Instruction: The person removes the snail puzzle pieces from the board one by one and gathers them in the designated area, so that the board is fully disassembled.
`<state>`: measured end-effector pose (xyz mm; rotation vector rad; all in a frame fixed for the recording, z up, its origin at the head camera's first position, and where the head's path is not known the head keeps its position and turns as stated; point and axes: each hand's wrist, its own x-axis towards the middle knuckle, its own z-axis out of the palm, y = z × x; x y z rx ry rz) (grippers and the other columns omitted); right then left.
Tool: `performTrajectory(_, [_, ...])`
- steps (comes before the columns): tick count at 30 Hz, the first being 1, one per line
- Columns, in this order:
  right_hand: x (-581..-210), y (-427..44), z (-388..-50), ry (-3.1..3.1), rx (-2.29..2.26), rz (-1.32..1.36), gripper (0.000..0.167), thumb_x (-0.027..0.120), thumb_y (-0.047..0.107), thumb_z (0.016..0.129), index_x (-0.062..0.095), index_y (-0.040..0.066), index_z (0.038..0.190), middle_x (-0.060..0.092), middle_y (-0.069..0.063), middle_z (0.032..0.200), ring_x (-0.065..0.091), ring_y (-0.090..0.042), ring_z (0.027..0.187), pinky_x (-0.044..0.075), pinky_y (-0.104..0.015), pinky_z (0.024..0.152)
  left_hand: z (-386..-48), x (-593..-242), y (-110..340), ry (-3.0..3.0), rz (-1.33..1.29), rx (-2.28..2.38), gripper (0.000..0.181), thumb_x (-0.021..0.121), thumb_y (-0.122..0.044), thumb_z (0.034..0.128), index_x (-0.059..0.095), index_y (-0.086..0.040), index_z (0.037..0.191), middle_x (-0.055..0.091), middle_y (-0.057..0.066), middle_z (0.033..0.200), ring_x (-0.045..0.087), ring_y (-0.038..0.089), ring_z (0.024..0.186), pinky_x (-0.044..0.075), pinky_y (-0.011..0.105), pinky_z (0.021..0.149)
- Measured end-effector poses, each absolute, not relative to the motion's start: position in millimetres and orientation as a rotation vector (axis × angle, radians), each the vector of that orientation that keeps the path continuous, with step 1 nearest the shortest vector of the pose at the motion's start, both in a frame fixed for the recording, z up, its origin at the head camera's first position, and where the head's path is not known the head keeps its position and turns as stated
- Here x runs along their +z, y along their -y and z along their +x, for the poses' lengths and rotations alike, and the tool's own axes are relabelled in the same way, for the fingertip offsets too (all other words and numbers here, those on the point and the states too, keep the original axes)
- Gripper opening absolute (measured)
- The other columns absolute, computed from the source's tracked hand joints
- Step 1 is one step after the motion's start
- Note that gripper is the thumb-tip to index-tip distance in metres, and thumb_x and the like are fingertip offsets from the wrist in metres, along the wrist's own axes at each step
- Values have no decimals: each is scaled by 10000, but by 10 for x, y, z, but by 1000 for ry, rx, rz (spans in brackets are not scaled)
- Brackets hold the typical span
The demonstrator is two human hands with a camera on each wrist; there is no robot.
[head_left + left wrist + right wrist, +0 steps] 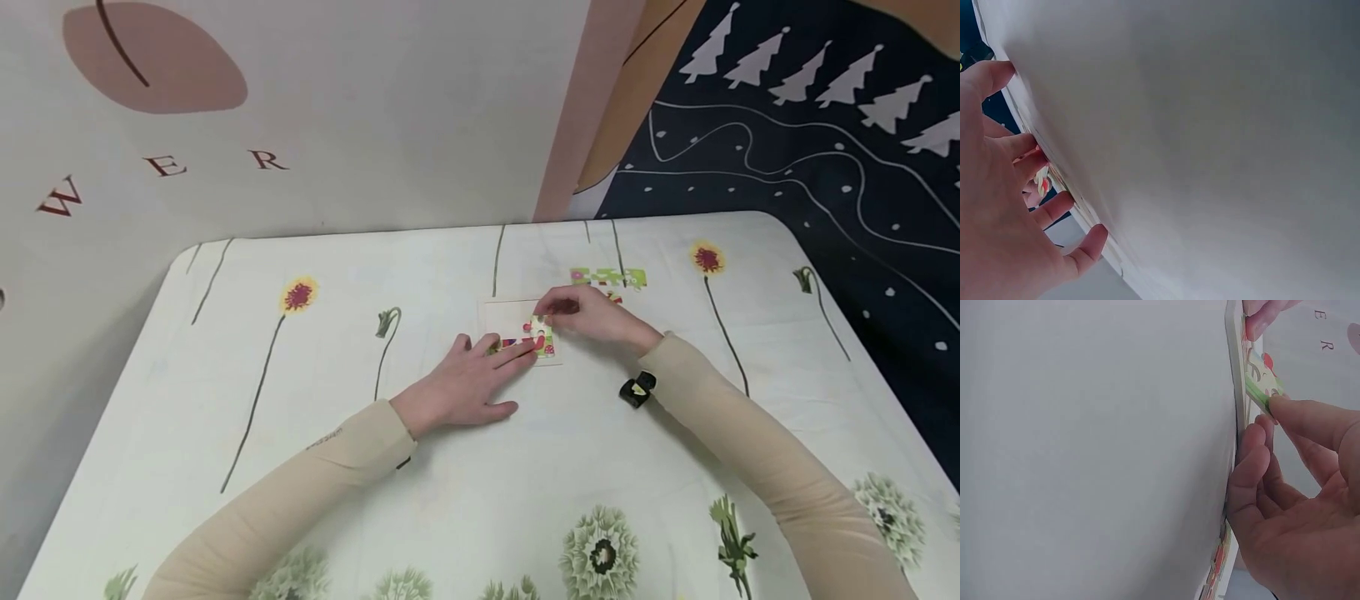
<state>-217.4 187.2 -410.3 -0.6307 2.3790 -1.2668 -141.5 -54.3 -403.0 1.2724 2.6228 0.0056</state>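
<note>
A thin jigsaw board (506, 313) lies on the table, its lower part holding several colourful pieces. My right hand (588, 315) pinches a jigsaw piece (1262, 376) between thumb and finger at the board's right side. In the right wrist view the piece is tilted, one edge low against the board; pale, green and red print shows on it. My left hand (465, 385) lies with spread fingers over the board's lower edge, fingertips on the laid pieces. From the left wrist, its fingers (1088, 247) look extended and partly hide the board.
Loose jigsaw pieces (626, 277), green and red, lie just behind my right hand. A flower-printed white cloth (322, 467) covers the table. A pale wall (390, 125) and a dark printed hanging (750, 150) stand behind it.
</note>
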Motion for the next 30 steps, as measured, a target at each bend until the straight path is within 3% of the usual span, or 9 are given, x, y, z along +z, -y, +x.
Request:
performTrajectory(8, [-4071,-1861,-2166,-2400,-1267,-587,191,621,23,912,713,46,1078,687,-61,1054,595,-203,876,438,-373,864,-1421,-4044,548,-2614,1264,10,730,489,-525,947,218,-227,1556,152,-84,1599,316,244,1268,327,470,890])
performTrajectory(12, [-4041,-1880,-2167,-2387,-1317,-496,201,633,52,924,715,42,1107,695,-80,1069,607,-203,807,357,-393,992,-1421,-4043,546,-2612,1259,3,735,487,-530,946,211,-229,1557,146,-86,1600,304,240,1282,326,476,902])
performTrajectory(14, [-4029,-1888,-2171,-2384,-1328,-474,211,640,58,923,712,33,1119,698,-92,1076,613,-196,785,229,-364,1091,-1423,-4043,546,-2612,1256,-8,737,481,-534,946,202,-234,1559,138,-88,1601,296,236,1288,325,471,904])
performTrajectory(17, [-4024,-1901,-2180,-2381,-1331,-474,218,647,61,920,708,23,1126,700,-100,1077,628,-181,787,184,-356,1117,-1424,-4042,548,-2612,1256,-16,736,477,-536,948,200,-234,1559,135,-87,1602,295,238,1289,325,468,902])
performTrajectory(19, [-4025,-1916,-2183,-2378,-1342,-487,219,652,63,917,709,20,1125,706,-105,1040,633,-227,783,69,-326,1140,-1425,-4040,550,-2611,1256,-18,735,475,-537,949,197,-235,1559,133,-87,1603,295,239,1286,325,465,897])
performTrajectory(21, [-4032,-1941,-2185,-2365,-1371,-497,220,654,54,914,706,3,1121,708,-121,1010,636,-267,951,71,-338,1142,-1426,-4042,550,-2611,1263,-14,735,479,-538,950,204,-231,1558,143,-81,1602,298,243,1285,324,469,898])
performTrajectory(24, [-4023,-1983,-2169,-2339,-1412,-490,230,651,45,915,692,-32,1128,701,-161,990,446,-311,1295,76,-371,1143,-1429,-4044,548,-2610,1266,-8,738,483,-542,949,204,-232,1558,142,-80,1602,294,245,1289,320,463,897])
performTrajectory(26, [-4016,-2008,-2163,-2340,-1423,-492,238,649,47,917,685,-43,1134,698,-175,997,308,-288,1391,209,-399,1113,-1426,-4045,545,-2612,1268,1,738,488,-540,947,211,-230,1557,147,-79,1601,294,248,1294,317,460,896])
performTrajectory(30, [-4004,-2045,-2161,-2343,-1429,-464,240,651,81,925,692,-15,1141,692,-152,1043,542,-315,1180,472,-328,852,-1421,-4042,543,-2615,1259,-1,739,489,-537,946,207,-233,1558,140,-88,1601,293,249,1300,311,440,885])
